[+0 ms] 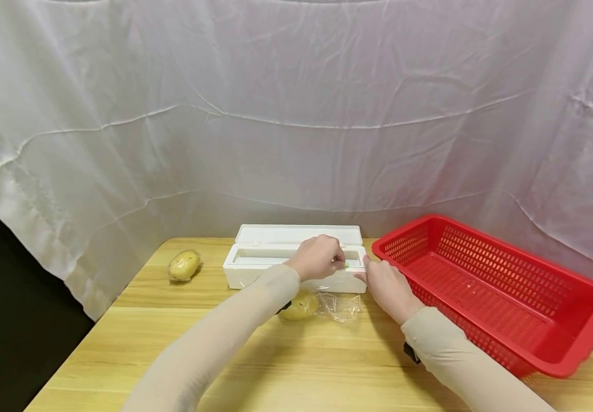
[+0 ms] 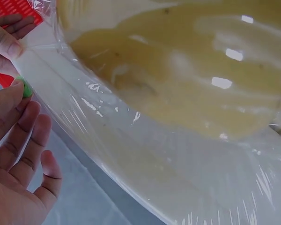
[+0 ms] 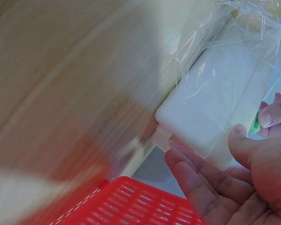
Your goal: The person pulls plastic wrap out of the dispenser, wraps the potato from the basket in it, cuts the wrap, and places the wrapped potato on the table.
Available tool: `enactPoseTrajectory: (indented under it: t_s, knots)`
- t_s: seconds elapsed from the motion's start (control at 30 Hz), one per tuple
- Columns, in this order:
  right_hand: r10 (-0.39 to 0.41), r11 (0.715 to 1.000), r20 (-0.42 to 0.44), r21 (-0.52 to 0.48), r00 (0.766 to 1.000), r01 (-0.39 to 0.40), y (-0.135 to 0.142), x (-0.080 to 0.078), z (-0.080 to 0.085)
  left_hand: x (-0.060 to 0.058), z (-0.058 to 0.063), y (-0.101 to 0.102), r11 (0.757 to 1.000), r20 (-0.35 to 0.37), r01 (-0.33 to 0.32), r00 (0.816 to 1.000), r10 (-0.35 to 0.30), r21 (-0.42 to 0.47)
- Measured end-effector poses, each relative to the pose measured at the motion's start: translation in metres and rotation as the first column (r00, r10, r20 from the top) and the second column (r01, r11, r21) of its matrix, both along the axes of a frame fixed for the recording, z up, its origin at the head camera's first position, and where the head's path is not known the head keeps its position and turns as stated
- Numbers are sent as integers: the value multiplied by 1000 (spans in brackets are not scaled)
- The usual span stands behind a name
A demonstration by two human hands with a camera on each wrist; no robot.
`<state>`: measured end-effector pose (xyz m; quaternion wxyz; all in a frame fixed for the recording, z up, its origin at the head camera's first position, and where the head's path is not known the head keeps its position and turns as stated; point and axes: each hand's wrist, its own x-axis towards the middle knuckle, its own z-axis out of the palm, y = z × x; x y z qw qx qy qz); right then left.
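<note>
A white cling film dispenser (image 1: 245,278) stands on the table with its lid folded back. My left hand (image 1: 319,257) is over its front edge, pinching a small green slider (image 2: 26,88) between thumb and finger. At the dispenser's right end, my right hand (image 1: 390,286) grips the corner, thumb (image 3: 240,136) on the front and fingers around the end. Clear film (image 1: 341,306) hangs down the dispenser's front. Just in front lies a yellow potato (image 1: 301,306) under film, partly hidden by my left forearm; it looms large in the left wrist view.
Another film-wrapped potato (image 1: 184,265) lies at the table's left. A red perforated basket (image 1: 528,357) stands at the right, close beside my right hand. Behind the wooden table (image 1: 198,326) hangs a pale curtain (image 1: 296,143).
</note>
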<state>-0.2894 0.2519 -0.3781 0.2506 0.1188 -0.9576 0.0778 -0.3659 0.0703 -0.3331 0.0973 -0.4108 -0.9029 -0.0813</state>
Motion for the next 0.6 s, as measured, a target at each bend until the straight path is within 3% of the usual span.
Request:
enactPoseTrajectory:
  t_s: [0.43, 0.6]
  knots:
    - [-1, 1000, 21, 17, 1000, 1, -1, -1, 1, -1, -1, -4, 1000, 14, -5, 1000, 4, 30]
    - [24, 1000, 128, 7, 992, -25, 1, 2, 7, 0, -3, -1, 999, 29, -8, 1000, 7, 40]
